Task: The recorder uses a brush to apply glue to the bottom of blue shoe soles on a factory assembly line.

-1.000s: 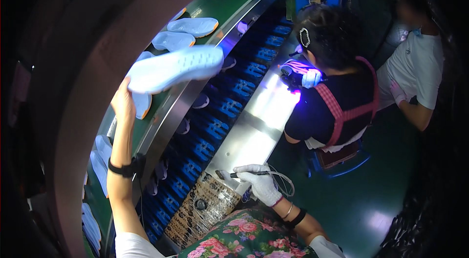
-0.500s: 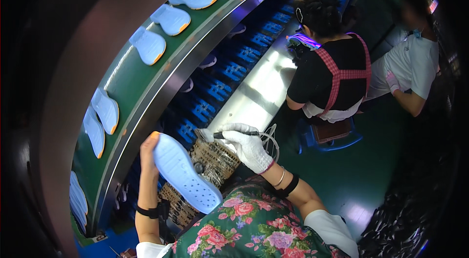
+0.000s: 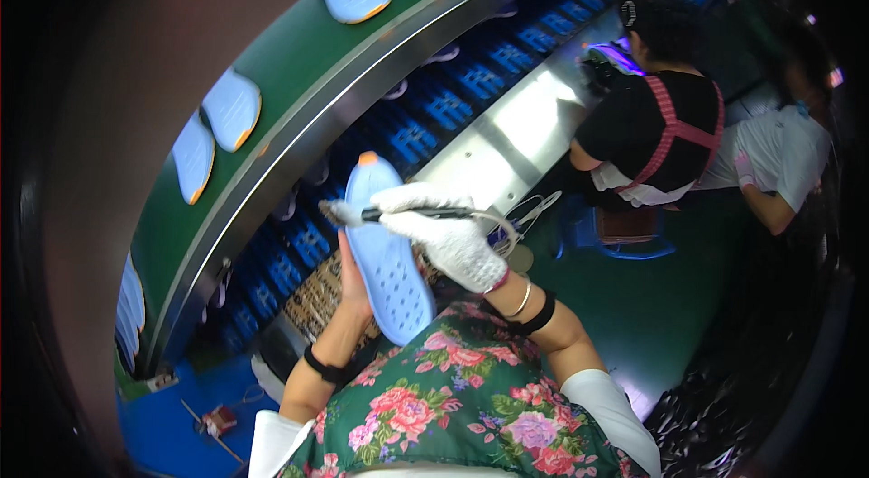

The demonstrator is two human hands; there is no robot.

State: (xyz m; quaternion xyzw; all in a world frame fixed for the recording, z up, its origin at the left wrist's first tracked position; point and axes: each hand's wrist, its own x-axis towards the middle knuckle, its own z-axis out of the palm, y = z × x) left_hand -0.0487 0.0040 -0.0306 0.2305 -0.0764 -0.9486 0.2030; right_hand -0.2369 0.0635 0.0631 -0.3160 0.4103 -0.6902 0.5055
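Note:
My left hand (image 3: 353,279) grips a light blue shoe sole (image 3: 398,292) from behind its left edge. The sole is tilted upright before me, with an orange tip at its far end and small holes in its near half. My right hand (image 3: 448,238), in a white knitted glove, is closed around the black handle of a brush (image 3: 339,212) with a pale cord or tube trailing from it. The brush crosses in front of the sole's upper half, bristles at its left edge. Whether the bristles touch the sole I cannot tell.
A green conveyor belt (image 3: 299,48) curves along the left, carrying several blue soles (image 3: 233,109). Beside it run a metal rail, a rack of blue holders (image 3: 448,111) and a shiny metal plate (image 3: 507,138). Two people (image 3: 674,107) sit at the right, one near a blue stool (image 3: 625,234).
The sole has swung right and stands more upright in my left hand. The brush has come across it from the right. The belt and its soles appear shifted as the view turned.

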